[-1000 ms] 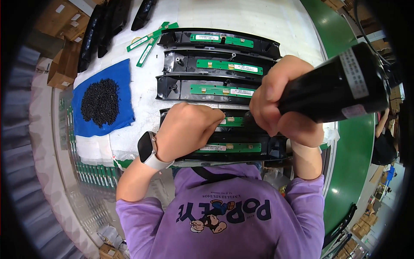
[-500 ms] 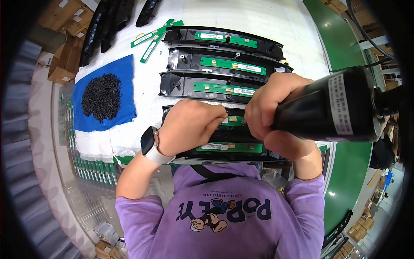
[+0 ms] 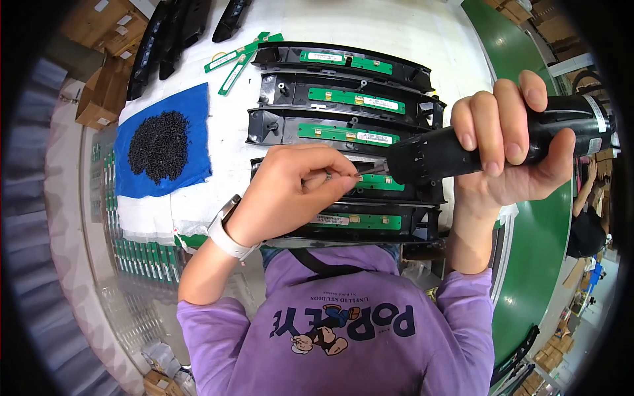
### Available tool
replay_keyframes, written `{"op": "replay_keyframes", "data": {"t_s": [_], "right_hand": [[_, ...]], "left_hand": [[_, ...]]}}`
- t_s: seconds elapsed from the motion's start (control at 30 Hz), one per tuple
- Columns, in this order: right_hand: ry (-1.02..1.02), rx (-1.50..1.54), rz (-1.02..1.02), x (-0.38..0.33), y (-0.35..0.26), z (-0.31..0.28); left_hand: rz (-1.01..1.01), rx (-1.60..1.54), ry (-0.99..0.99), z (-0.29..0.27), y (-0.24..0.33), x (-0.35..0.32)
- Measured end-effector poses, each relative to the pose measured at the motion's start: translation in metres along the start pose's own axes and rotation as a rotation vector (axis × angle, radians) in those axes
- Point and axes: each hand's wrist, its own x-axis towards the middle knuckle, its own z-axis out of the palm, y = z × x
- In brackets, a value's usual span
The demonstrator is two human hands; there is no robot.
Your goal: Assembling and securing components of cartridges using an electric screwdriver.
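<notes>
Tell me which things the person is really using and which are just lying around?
In use:
- right hand gripping the black electric screwdriver
- left hand pinching at the screwdriver's tip
- black plastic panel with a green circuit strip, under both hands

Lying about:
- pile of black screws on a blue cloth
- loose green strips
- cardboard boxes

Brown cardboard boxes (image 3: pixel 102 63) stand at the upper left, beside the blue cloth; more small boxes (image 3: pixel 551 356) lie at the lower right. White rectangular labels (image 3: pixel 380 103) sit on the green circuit boards. A white label (image 3: pixel 598 125) wraps the black power screwdriver (image 3: pixel 502 142).
</notes>
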Motion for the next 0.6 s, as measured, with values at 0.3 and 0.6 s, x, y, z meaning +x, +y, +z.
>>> {"op": "replay_keyframes", "data": {"t_s": [0.3, 0.6], "right_hand": [[-0.009, -0.010, 0.051, -0.008, 0.005, 0.008], [0.187, 0.060, 0.017, -0.027, -0.004, 0.031]], "left_hand": [[0.090, -0.066, 0.023, 0.004, -0.007, -0.006], [0.141, -0.132, -0.090, 0.001, 0.004, -0.019]]}}
